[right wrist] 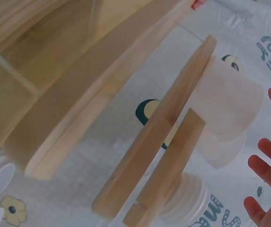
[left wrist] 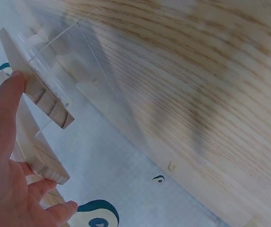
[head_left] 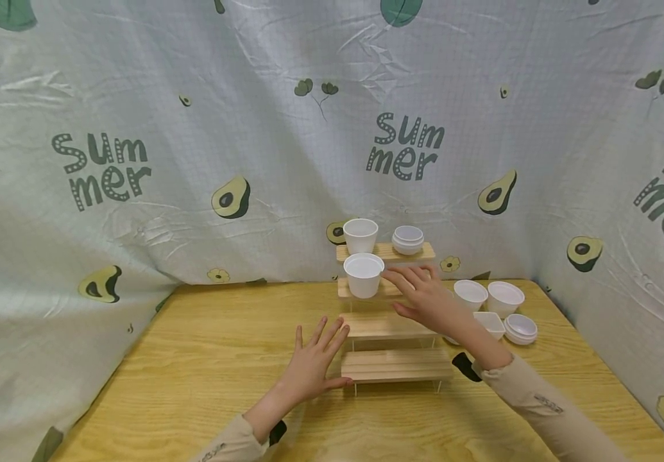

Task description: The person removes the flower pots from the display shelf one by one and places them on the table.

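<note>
A wooden stepped stand point(head_left: 395, 366) with four tiers stands on the table. My left hand point(head_left: 310, 371), fingers spread, is at the stand's left side; in the left wrist view its thumb and fingertips touch the ends of the steps. One white cup point(head_left: 363, 282) is on the left of the second step from the top, and another white cup point(head_left: 360, 239) is above it on the top step. To their right sits a small ribbed white jar point(head_left: 408, 241). My right hand point(head_left: 432, 301) hovers beside the lower cup; the right wrist view shows its loosely spread fingers apart from the cup.
Right of the stand, partly behind my right forearm, are several white containers: two round cups point(head_left: 470, 294) point(head_left: 505, 298), a squarish one point(head_left: 490, 323) and a ribbed jar point(head_left: 520, 329). A printed cloth point(head_left: 285, 147) hangs behind and beside the wooden table point(head_left: 216, 333).
</note>
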A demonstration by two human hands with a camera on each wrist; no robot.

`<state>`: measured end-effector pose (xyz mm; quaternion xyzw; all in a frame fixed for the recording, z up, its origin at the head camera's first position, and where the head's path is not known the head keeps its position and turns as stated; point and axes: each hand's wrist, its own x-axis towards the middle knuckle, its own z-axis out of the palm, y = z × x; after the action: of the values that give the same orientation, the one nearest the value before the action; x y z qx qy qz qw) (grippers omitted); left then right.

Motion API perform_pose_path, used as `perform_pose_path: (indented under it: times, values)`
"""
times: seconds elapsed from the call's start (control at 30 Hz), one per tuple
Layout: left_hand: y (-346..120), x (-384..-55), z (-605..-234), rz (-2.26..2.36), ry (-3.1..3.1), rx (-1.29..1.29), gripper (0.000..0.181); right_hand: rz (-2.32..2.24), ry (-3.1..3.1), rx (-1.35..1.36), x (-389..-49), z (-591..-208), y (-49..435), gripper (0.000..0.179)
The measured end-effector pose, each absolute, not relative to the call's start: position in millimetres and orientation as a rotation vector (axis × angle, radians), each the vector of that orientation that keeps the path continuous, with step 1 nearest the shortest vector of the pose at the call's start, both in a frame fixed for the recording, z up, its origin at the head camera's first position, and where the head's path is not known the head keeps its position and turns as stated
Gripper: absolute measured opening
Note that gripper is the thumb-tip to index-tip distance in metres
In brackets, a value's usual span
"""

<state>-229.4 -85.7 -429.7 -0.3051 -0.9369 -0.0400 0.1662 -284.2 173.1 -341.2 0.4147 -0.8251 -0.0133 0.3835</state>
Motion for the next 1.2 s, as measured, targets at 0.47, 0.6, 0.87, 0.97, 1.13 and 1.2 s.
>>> perform_pose_path:
  times: [0.47,0.6,0.87,0.97,1.13,1.2]
  values:
    - [-87,-228,-429,-0.131,-2.679,-0.867,0.089,0.065,-2.104,1.026,-306,-339,142,0.057]
    - [-86,-228,-429,-0.133,-2.695,-0.862,0.09,0.08,-2.134,1.036,-310,-337,135,0.054]
    - [-87,-228,-429,-0.145,-2.695,-0.865,0.091,0.08,-2.189,1.045,-318,-333,127,0.05]
    - [-87,-229,-430,-0.145,-2.691,-0.869,0.091,0.096,-2.212,1.061,-321,-332,124,0.049]
    - [-88,-229,-429,-0.163,-2.693,-0.889,0.091,0.105,-2.269,1.062,-324,-332,122,0.046]
    - [-87,-229,-429,-0.176,-2.696,-0.894,0.09,0.106,-2.285,1.063,-325,-332,121,0.045]
